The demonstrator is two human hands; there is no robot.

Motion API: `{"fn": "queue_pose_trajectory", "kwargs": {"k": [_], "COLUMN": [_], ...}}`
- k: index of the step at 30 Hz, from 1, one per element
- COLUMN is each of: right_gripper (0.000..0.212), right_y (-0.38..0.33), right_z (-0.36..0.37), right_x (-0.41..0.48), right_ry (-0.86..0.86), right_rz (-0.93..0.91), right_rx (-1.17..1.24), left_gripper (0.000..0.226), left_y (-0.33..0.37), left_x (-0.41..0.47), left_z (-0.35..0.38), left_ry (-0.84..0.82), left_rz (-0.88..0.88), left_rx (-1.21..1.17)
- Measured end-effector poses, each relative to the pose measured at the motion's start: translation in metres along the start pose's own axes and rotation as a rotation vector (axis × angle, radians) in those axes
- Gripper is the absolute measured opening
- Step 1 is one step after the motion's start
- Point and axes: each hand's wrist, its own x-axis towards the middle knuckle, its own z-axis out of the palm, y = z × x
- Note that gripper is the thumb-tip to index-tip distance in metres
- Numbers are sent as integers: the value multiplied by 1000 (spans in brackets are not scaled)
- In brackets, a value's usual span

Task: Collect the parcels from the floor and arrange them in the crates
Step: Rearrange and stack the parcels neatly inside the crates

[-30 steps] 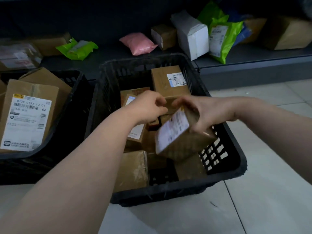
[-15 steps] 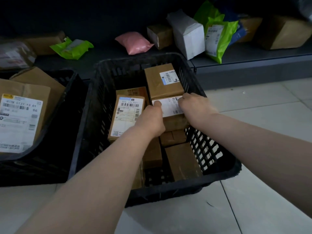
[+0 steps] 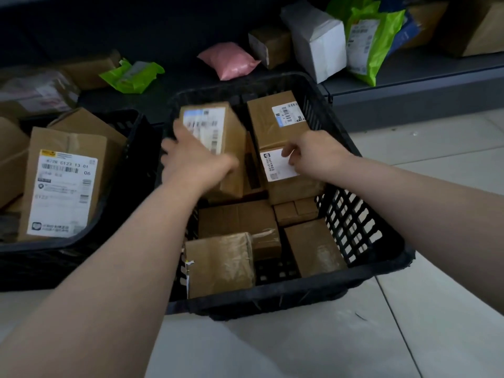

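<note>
1. The left hand [image 3: 191, 159] is gripping a tilted labelled box [image 3: 215, 137] inside the black crate [image 3: 368, 271].
2. The right hand [image 3: 313, 154] is resting loosely curled on a smaller box [image 3: 286, 175].
3. The crate is filling up; a pink parcel [image 3: 229, 60] and green bags [image 3: 133, 76] are waiting on the low shelf.

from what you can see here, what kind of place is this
Probably a parcel pickup or sorting room. Black plastic crates sit on a tiled floor full of labelled cardboard parcels, and more parcels and mailer bags lie on a low shelf behind.
</note>
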Motion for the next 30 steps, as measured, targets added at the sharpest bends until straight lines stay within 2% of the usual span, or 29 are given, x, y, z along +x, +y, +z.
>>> {"fn": "queue_pose_trajectory", "kwargs": {"k": [2,4,6,9,12,14,16,18,19,21,22,24,25,27,28,30], "right_gripper": [25,39,49,41,23,13,12,11,13,16,17,19,19,20,17,8], "right_y": [1,5,14,27,28,22,14,7,4,1,0,-3,-6,-17,-24,-37], "right_z": [-9,-19,-24,-32,-37,-37,-34,-27,-24,-16,-13,-8,-5,0,5,16], "right_x": [4,1,-4,-7,-4,-2,-4,-7,-8,-10,-11,-12,-14,-18,-22,-29], "right_ry": [-11,-17,-90,-180,-146,-204,-276,-311,-335,-361,-334,-269,-273,-323,-373,-506], "right_rz": [123,222,275,298,230,145,64,-11,-27,-49,-71,-98,-94,-127,-161,-224], "right_rx": [396,752,968,1091,944,862,723,547,494,394,337,355,422,476,457,371], "left_gripper": [132,129,116,114,125,131,140,138,133,110,88,35,23,17,15,23], "left_y": [18,32,33,27,42,58,65,62,59,55,53,45,38,18,8,-8], "left_x": [0,-7,-13,-20,-26,-38,-58,-75,-79,-71,-62,-39,-29,-13,-11,-12], "left_z": [-17,-27,-30,-31,-21,2,37,67,73,63,50,20,6,-12,-16,-15], "left_ry": [-112,-391,-626,-880,-1060,-1037,-909,-848,-876,-989,-1003,-861,-761,-698,-734,-833], "left_rz": [139,244,250,250,314,426,526,618,640,578,524,445,403,303,239,93], "left_rx": [-159,-138,-55,-37,105,415,645,638,580,353,214,72,114,318,427,571]}}
